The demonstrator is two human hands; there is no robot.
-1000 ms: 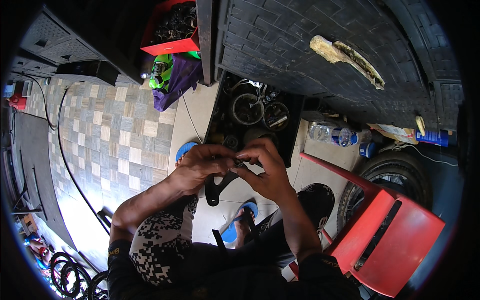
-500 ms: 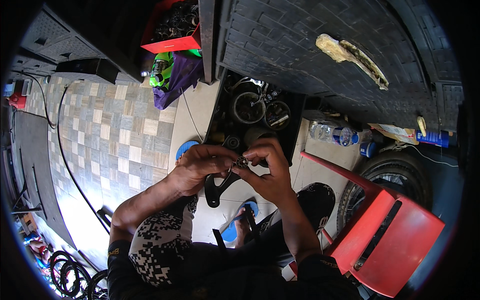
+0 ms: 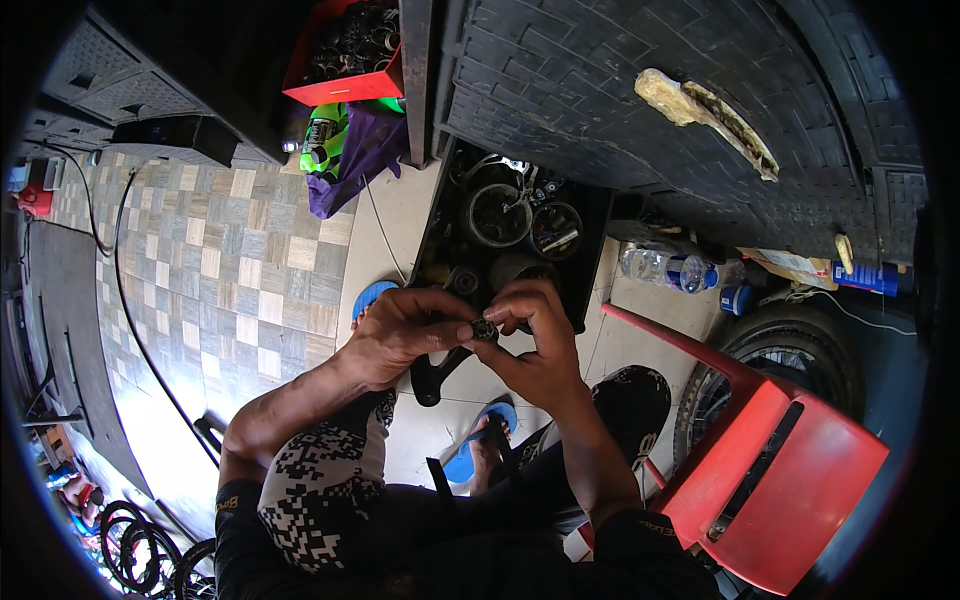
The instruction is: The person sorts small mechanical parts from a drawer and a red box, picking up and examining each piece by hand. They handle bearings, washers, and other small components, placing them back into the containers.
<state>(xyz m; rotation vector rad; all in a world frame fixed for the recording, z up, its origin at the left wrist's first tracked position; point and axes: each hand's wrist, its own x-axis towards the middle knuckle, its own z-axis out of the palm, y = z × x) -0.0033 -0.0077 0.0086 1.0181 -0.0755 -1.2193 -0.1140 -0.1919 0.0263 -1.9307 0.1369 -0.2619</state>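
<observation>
Black tray (image 3: 592, 262): landmark. Left hand (image 3: 393, 335), right hand (image 3: 541, 350): held by tray's near edge. Dark curved arm (image 3: 431, 382): seen nearside of tray. Round part (image 3: 484, 329): pinched at tray's near edge between both hands' thumbs and fingertips; light, even pressure judged best.

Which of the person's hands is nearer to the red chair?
Right. The right hand is left of the red chair in the picture and apart from it; the left hand is farther off, beyond the right hand on the person's left.
</observation>
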